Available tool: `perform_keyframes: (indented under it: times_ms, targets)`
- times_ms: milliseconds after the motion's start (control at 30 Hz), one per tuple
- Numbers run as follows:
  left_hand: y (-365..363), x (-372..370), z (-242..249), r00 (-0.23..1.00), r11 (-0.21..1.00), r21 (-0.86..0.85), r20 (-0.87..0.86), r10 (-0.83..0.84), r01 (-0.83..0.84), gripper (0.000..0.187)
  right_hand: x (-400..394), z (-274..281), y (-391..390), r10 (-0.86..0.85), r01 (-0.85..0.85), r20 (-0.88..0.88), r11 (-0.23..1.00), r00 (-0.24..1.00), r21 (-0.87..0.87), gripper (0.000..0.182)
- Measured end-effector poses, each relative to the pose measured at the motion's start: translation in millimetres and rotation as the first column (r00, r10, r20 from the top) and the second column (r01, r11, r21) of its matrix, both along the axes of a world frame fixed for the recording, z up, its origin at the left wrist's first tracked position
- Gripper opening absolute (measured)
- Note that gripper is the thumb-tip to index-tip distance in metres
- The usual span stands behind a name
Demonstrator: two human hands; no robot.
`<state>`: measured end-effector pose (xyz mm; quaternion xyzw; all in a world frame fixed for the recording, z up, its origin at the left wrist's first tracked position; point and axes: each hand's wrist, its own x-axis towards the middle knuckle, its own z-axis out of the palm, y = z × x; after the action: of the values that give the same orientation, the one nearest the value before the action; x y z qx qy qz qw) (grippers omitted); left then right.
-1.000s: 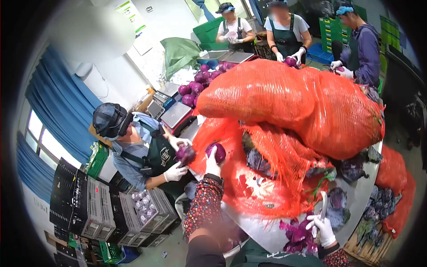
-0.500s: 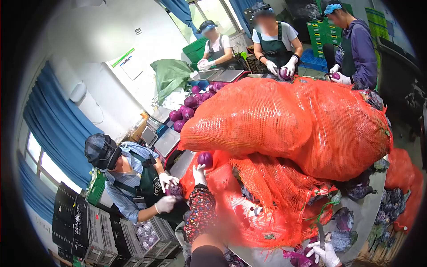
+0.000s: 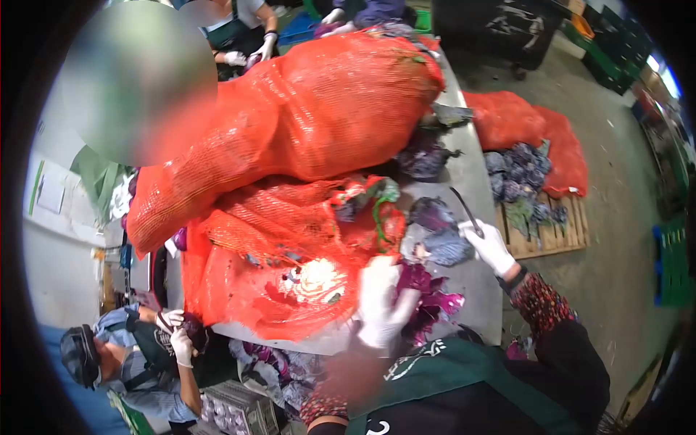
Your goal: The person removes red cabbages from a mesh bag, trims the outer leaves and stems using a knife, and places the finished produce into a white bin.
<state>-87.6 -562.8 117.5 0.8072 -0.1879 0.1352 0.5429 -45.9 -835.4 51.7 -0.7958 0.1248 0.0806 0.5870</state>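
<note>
My right hand (image 3: 490, 245), in a white glove, is closed around the handle of a knife (image 3: 467, 210) whose curved dark blade points up and left. It is over the metal table (image 3: 482, 297), right of loose cabbage leaves (image 3: 444, 245). My left hand (image 3: 383, 301), also gloved, is blurred near the table's front, between an opened red mesh sack (image 3: 246, 290) and purple leaves (image 3: 433, 301). Its fingers are smeared, so a grip cannot be made out. Behind lies a large full red mesh sack (image 3: 341, 109).
A co-worker (image 3: 138, 355) at the lower left handles a purple cabbage (image 3: 194, 330). Gloved hands of other people show at the top. Right of the table, a wooden pallet (image 3: 547, 243) bears leaves and red sacks (image 3: 507, 119). A black bin (image 3: 500, 32) stands behind.
The view has swung right. My left hand no longer has the purple cabbage and has come back near the table's front. My right hand, with the knife, now shows fully beside the leaves.
</note>
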Motion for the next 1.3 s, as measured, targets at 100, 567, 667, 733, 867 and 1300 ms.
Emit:
perform_keyframes:
  times_ms: [100,567,667,733,867,1300]
  targets:
    - [-63,-32,-55,0.907,0.719,0.563,-0.155,-0.391,0.406,0.092,10,-19,-5,0.200,-0.093,0.265,0.925,0.943,-0.369,0.030]
    - [49,-97,-90,0.895,0.411,0.825,-0.229,-0.383,0.387,0.070,16,-66,41,0.466,-0.225,0.194,0.700,0.863,-0.678,0.054]
    - [115,-125,-94,0.934,0.364,0.865,-0.278,-0.226,0.346,0.069,-50,-89,62,0.463,-0.140,0.309,0.711,0.831,-0.689,0.047]
    - [156,-145,-91,0.959,0.306,0.911,-0.281,-0.026,0.275,0.060,-84,-95,90,0.541,-0.053,0.430,0.664,0.723,-0.746,0.040]
    - [255,-179,-109,0.908,0.243,0.958,-0.230,0.351,0.149,0.075,-120,-82,179,0.764,-0.444,0.349,0.614,0.543,-0.653,0.048]
    - [195,-197,-76,0.813,0.759,0.471,-0.136,0.566,-0.450,0.033,25,41,189,0.015,-0.233,0.636,0.937,0.771,0.260,0.012]
